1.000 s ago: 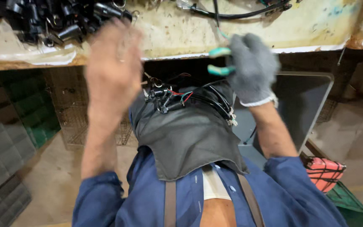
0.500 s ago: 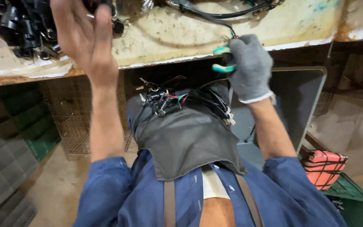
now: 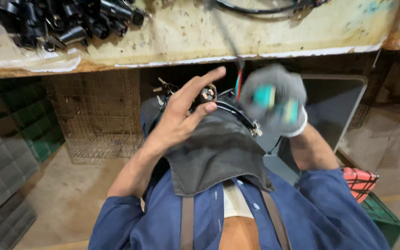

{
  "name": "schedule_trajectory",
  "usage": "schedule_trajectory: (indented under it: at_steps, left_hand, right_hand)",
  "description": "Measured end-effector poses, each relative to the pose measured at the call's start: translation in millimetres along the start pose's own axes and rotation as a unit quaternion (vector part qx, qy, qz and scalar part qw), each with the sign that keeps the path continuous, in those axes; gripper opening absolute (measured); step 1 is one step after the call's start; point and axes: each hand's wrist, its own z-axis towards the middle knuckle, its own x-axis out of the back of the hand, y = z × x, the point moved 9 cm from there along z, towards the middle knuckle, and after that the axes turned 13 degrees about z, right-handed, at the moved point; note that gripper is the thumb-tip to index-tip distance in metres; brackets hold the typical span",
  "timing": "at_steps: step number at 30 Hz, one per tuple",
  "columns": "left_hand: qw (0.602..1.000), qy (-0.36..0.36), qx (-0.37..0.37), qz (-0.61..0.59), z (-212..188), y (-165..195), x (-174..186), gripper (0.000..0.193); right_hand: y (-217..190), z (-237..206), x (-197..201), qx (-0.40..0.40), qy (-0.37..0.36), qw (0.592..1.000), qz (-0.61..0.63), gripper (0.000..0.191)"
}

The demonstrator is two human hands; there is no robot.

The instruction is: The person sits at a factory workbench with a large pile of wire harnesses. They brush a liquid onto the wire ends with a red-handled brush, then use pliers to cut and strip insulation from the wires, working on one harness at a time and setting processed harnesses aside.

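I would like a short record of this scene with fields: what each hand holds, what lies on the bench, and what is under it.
Left hand: bare, pinches a small black connector between thumb and fingers
Right hand: grey glove, blurred, grips a tool with teal handles
Lap: dark apron with loose wires
Bench: worn, stained; pile of black parts at the left, black cable
Under the bench: wire cage, green crates
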Motion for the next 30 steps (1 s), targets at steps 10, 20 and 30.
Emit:
schedule_trajectory:
  at_steps: [10,20,30]
  left_hand:
    - [0.996,0.022,0.057,0.058,-2.7,-18.3,-14.0,0.032]
    - [0.956,-0.081,0.138,-0.245,-11.1,-32.0,-28.2,0.03]
    - [0.981,-0.007,0.128,-0.147,-23.1,-35.9,-30.3,0.027]
  right_hand:
    - [50.7,-26.0,-27.9,-0.123,0.038,0.992,0.017,0.009]
    - [17.6,-35.3,-58.4,0.047,-0.136,0.973,-0.181,0.02]
    - [41.9,-63.5,-29.7,-0.087,0.092,0.983,0.133,0.016]
